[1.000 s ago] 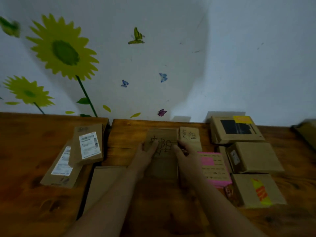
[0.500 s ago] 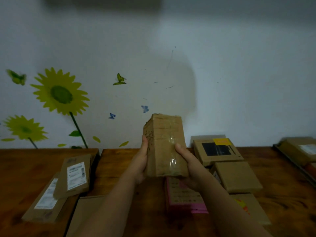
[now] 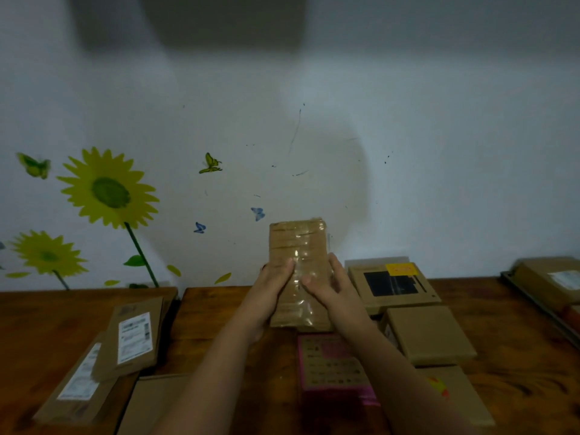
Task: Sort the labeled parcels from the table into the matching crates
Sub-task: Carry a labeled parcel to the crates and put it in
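Holding the taped cardboard parcel upright at frame center w/ left hand & right hand, thumbs pressed on its front, fingers curled round the edges. We've lifted it off the table & flipped it, label facing away; prob. read, sorting next.

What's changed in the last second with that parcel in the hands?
The left hand and right hand lifted the parcel off the table and turned it upright, taped side facing the camera; both grip its edges. The pink parcel and the rest on the table lie as before.
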Demonstrator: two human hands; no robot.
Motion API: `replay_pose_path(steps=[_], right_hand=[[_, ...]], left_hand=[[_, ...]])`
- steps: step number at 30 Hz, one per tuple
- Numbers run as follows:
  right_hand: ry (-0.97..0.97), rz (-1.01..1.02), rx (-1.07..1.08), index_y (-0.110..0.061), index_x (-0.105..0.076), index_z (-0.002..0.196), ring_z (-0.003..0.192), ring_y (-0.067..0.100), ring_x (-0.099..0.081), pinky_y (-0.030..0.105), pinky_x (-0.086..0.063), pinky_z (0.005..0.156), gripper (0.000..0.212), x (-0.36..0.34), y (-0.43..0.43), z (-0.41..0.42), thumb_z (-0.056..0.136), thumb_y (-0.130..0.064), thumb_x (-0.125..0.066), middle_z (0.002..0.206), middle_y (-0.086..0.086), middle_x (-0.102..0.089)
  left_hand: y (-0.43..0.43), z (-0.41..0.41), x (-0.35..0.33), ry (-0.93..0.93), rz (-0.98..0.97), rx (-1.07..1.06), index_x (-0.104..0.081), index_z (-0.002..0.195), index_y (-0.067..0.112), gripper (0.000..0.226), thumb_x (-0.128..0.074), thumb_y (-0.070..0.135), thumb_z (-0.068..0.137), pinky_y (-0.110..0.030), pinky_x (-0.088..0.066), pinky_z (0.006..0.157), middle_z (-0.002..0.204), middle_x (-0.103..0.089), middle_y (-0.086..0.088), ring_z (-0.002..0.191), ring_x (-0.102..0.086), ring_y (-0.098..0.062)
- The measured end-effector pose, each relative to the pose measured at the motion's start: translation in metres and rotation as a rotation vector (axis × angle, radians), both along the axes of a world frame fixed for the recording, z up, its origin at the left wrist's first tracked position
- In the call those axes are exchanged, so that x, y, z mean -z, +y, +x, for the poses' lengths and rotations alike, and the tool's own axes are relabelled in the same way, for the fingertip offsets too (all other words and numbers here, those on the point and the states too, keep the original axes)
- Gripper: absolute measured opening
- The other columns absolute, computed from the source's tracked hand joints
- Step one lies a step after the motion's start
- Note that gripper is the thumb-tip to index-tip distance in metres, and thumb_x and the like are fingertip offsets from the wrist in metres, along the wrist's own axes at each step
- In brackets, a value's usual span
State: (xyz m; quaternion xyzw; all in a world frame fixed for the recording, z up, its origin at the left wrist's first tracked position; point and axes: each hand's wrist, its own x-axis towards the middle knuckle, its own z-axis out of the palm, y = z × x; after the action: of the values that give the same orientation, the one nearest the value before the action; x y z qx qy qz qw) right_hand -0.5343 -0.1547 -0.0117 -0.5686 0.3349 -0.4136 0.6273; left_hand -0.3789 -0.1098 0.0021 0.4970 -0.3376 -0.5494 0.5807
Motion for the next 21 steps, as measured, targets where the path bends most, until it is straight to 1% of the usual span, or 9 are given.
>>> replay_pose_path(steps=[3,5,7,9,10,12,15,18,21], right_hand=[[0.021,-0.034,-0.027,-0.051,-0.05,0.132,0.103,-0.004,-0.07,0.016,-0.057,0.075,0.047,-0.012,0.009,-0.003,0.087,-0.049,-0.066,0.113,-0.025,-0.072],[0.07,-0.056,-0.008,-0.041,-0.05,0.139,0.11,0.001,-0.068,0.017,-0.054,0.08,0.053,-0.014,0.002,-0.007,0.091,-0.061,-0.05,0.123,-0.023,-0.068],[0.132,-0.069,0.066,-0.023,-0.044,0.151,0.111,0.007,-0.068,0.028,-0.054,0.09,0.088,-0.015,-0.006,-0.009,0.085,-0.081,-0.048,0.128,-0.013,-0.068],[0.113,0.041,0.079,-0.021,-0.039,0.155,0.112,0.014,-0.071,0.046,-0.055,0.101,0.11,-0.014,-0.01,-0.013,0.072,-0.091,-0.059,0.125,-0.004,-0.073],[0.064,0.12,0.051,-0.022,-0.04,0.155,0.116,0.02,-0.071,0.052,-0.053,0.105,0.106,-0.015,-0.01,-0.013,0.074,-0.087,-0.064,0.128,0.0,-0.072],[-0.071,0.271,-0.044,-0.02,-0.049,0.149,0.123,0.03,-0.067,0.057,-0.046,0.111,0.078,-0.02,-0.008,-0.016,0.089,-0.067,-0.062,0.133,0.009,-0.07],[-0.201,0.384,-0.172,-0.015,-0.058,0.14,0.125,0.034,-0.065,0.056,-0.042,0.115,0.051,-0.024,-0.007,-0.019,0.099,-0.044,-0.053,0.134,0.016,-0.069],[-0.207,0.316,-0.165,-0.016,-0.052,0.145,0.124,0.034,-0.066,0.055,-0.047,0.111,0.055,-0.026,-0.007,-0.016,0.096,-0.04,-0.058,0.134,0.014,-0.068],[-0.154,0.127,-0.074,-0.024,-0.052,0.146,0.122,0.031,-0.067,0.057,-0.049,0.108,0.057,-0.018,-0.011,-0.015,0.092,-0.038,-0.065,0.133,0.008,-0.07]], left_hand=[[0.002,0.001,-0.006,0.119,0.01,0.0,-0.061,0.132,0.019,0.06,-0.065,0.054,0.083,-0.052,-0.055,0.097,0.12,-0.074,-0.011,0.109,-0.072,-0.031],[0.003,0.004,-0.009,0.214,0.039,-0.012,-0.064,0.128,0.018,0.059,-0.06,0.054,0.082,-0.049,-0.058,0.089,0.117,-0.075,-0.013,0.105,-0.073,-0.032],[0.004,0.007,-0.009,0.324,0.04,-0.021,-0.065,0.129,0.016,0.064,-0.058,0.057,0.081,-0.049,-0.058,0.088,0.12,-0.073,-0.016,0.106,-0.072,-0.034],[0.006,0.005,-0.008,0.409,0.007,-0.006,-0.065,0.13,0.015,0.065,-0.053,0.06,0.084,-0.051,-0.059,0.088,0.124,-0.071,-0.018,0.108,-0.071,-0.035],[0.006,0.004,-0.008,0.433,-0.007,0.0,-0.065,0.131,0.015,0.066,-0.051,0.061,0.085,-0.051,-0.059,0.088,0.125,-0.07,-0.018,0.108,-0.071,-0.035],[0.005,0.004,-0.007,0.436,-0.022,0.026,-0.064,0.132,0.015,0.068,-0.049,0.062,0.085,-0.052,-0.057,0.092,0.128,-0.069,-0.019,0.111,-0.07,-0.036],[0.003,0.006,-0.006,0.357,0.0,0.036,-0.063,0.135,0.019,0.072,-0.046,0.069,0.085,-0.058,-0.047,0.106,0.131,-0.067,-0.017,0.121,-0.065,-0.038],[0.001,0.008,-0.007,0.085,0.002,-0.029,-0.063,0.135,0.028,0.069,-0.042,0.073,0.087,-0.056,-0.051,0.104,0.125,-0.072,-0.009,0.116,-0.069,-0.031],[-0.003,0.008,-0.01,-0.159,-0.039,-0.119,-0.061,0.136,0.035,0.051,-0.047,0.065,0.097,-0.054,-0.055,0.099,0.123,-0.073,0.001,0.113,-0.071,-0.023]])
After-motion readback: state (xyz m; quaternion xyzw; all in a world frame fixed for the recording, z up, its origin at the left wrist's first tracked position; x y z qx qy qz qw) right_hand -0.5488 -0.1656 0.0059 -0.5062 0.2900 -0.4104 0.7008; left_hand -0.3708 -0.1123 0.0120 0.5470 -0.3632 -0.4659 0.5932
